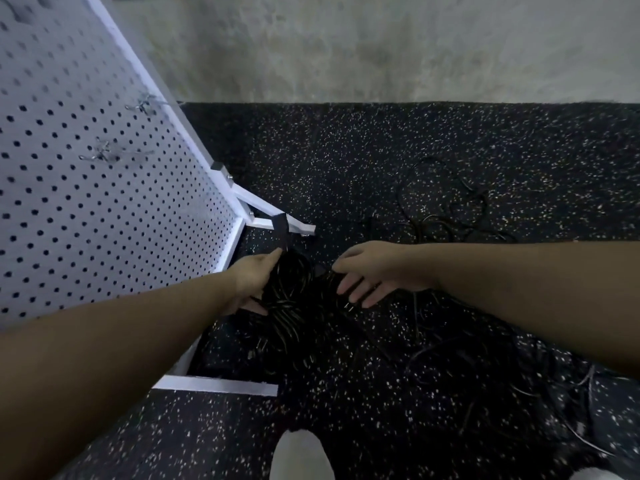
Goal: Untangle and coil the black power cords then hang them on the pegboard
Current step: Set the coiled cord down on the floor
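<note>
The left hand point(251, 280) grips a coiled bundle of black power cord point(289, 292) beside the white perforated pegboard's point(104, 188) lower corner — the right hand point(369, 271) touches it, fingers extended; loose black cords point(446, 206) lie well apart on speckled black rubber flooring point(346, 161).

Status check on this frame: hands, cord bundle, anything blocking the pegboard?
Left hand grips coiled cord bundle. Right hand open, fingers on the bundle. More loose cords tangled on floor. Pegboard hooks bare, unobstructed.

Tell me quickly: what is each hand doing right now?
Left hand: grips the coiled black cords.
Right hand: open, fingers straight, over the cords.
</note>
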### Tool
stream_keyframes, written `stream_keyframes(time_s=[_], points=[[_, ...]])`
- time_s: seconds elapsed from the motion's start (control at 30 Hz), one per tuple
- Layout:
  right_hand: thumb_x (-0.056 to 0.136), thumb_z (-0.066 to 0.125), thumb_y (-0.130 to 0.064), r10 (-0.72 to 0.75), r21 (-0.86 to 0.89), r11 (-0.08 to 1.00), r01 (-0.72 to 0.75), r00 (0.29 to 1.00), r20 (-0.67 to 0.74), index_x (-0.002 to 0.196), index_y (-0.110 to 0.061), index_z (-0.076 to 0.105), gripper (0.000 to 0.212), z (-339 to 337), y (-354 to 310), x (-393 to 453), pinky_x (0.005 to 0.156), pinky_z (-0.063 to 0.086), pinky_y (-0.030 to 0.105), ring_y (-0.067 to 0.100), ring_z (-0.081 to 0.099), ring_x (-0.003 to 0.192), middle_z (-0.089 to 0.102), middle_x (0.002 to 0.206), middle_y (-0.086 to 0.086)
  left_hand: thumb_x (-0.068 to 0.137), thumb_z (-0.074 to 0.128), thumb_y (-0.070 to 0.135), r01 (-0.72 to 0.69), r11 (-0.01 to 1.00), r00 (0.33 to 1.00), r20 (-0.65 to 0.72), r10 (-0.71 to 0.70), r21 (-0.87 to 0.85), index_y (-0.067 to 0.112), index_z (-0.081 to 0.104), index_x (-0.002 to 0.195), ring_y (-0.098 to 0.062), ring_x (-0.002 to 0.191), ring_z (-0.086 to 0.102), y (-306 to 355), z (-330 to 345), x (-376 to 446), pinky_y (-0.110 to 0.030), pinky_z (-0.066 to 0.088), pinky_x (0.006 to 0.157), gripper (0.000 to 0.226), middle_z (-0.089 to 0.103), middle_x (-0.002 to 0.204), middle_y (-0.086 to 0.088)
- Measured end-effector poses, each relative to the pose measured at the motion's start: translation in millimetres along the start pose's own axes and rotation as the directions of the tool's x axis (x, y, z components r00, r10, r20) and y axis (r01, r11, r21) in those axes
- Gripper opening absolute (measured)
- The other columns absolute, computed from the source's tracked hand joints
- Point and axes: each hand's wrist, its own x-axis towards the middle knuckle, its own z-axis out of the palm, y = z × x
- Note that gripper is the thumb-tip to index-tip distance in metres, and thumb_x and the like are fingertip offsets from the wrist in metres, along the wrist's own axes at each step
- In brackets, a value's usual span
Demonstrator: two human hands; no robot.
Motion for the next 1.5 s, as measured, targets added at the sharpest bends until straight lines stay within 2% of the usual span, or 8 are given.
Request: stream_keyframes(time_s=[0.3, 0.47, 0.7, 0.87, 1.03, 1.23, 1.4, 1.5], points=[[0.106, 0.05, -0.037, 0.024, -0.125, 0.992, -0.029, 0.999, -0.043, 0.136, -0.02, 0.054, 0.034, -22.6, 30.4, -17.1, 0.079, 0.064, 0.036, 0.023, 0.073, 0.096, 0.076, 0.105, 0.005, 0.101, 0.044, 0.02, 0.018, 0.996, 0.994, -0.113, -0.008, 0.086, 0.009, 0.066, 0.107, -0.029, 0.099, 0.065, -3.1, 2.6, 6.2, -0.039, 0.06, 0.077, 0.025, 0.069, 0.112, -0.014], [0.106, 0.051, -0.039, 0.041, -0.195, 0.98, -0.048, 0.998, -0.039, 0.136, -0.02, 0.054, 0.035, -34.9, 38.3, -53.6, 0.083, 0.063, 0.035, 0.023, 0.072, 0.101, 0.075, 0.11, 0.004, 0.094, 0.056, 0.033, -0.162, 0.857, 0.93, -0.216, 0.299, 0.49, 0.014, 0.057, 0.112, -0.027, 0.097, 0.062, 12.3, 14.8, -20.5, -0.039, 0.054, 0.086, 0.026, 0.057, 0.116, -0.008], [0.106, 0.049, -0.04, 0.044, -0.254, 0.965, -0.066, 0.995, -0.091, 0.138, -0.021, 0.052, 0.037, -54.0, 68.9, -106.2, 0.084, 0.061, 0.033, 0.019, 0.071, 0.1, 0.075, 0.111, 0.004, 0.1, 0.055, 0.03, -0.462, 0.667, 0.875, 0.178, 0.45, 0.585, 0.017, 0.056, 0.11, -0.01, 0.082, 0.056, 51.7, 78.5, -55.9, -0.027, 0.044, 0.065, 0.016, 0.06, 0.102, 0.001], [0.105, 0.053, -0.037, 0.07, -0.287, 0.952, -0.105, 0.989, -0.131, 0.129, -0.023, 0.058, 0.028, -71.1, 109.7, -116.0, 0.083, 0.06, 0.03, 0.015, 0.068, 0.102, 0.07, 0.114, 0.0, 0.102, 0.052, 0.035, -0.542, 0.569, 0.84, 0.396, 0.37, 0.618, 0.021, 0.055, 0.116, -0.014, 0.091, 0.061, 71.8, 132.6, -54.0, -0.035, 0.053, 0.08, 0.02, 0.064, 0.109, 0.001], [0.101, 0.054, -0.019, 0.124, -0.364, 0.916, -0.168, 0.982, -0.14, 0.109, -0.019, 0.064, 0.013, -96.5, 156.8, -104.6, 0.074, 0.058, 0.027, 0.018, 0.07, 0.097, 0.074, 0.104, 0.0, 0.102, 0.051, 0.036, -0.612, 0.513, 0.783, 0.552, 0.286, 0.602, 0.023, 0.058, 0.116, -0.008, 0.086, 0.058, 82.8, 190.5, -41.9, -0.025, 0.047, 0.068, 0.02, 0.063, 0.108, 0.007], [0.098, 0.06, -0.02, 0.203, -0.422, 0.88, -0.216, 0.976, -0.077, 0.135, -0.029, 0.054, 0.039, -106.2, 198.1, -88.5, 0.069, 0.053, 0.026, 0.014, 0.063, 0.082, 0.069, 0.108, 0.0, 0.1, 0.051, 0.028, -0.673, 0.41, 0.723, 0.663, 0.191, 0.616, 0.02, 0.067, 0.119, -0.014, 0.103, 0.063, 84.0, 244.7, -22.0, -0.027, 0.052, 0.086, 0.026, 0.068, 0.112, 0.005], [0.096, 0.063, -0.024, 0.185, -0.555, 0.811, -0.187, 0.981, -0.06, 0.153, -0.027, 0.03, 0.066, -100.1, 220.9, -67.0, 0.093, 0.051, 0.032, 0.024, 0.062, 0.114, 0.059, 0.136, 0.004, 0.1, 0.054, 0.027, -0.676, 0.342, 0.709, 0.703, 0.059, 0.653, 0.02, 0.055, 0.138, -0.013, 0.1, 0.054, 68.8, 272.0, -0.5, -0.024, 0.045, 0.084, 0.039, 0.061, 0.11, 0.006], [0.095, 0.061, -0.021, 0.159, -0.672, 0.727, -0.138, 0.987, -0.031, 0.156, -0.03, 0.025, 0.071, -97.7, 231.5, -60.2, 0.105, 0.046, 0.035, 0.026, 0.052, 0.129, 0.043, 0.151, 0.004, 0.101, 0.05, 0.029, -0.7, 0.238, 0.677, 0.732, -0.076, 0.673, 0.025, 0.048, 0.148, -0.02, 0.126, 0.051, 56.6, 283.2, 14.6, -0.031, 0.044, 0.108, 0.047, 0.05, 0.147, -0.004]])
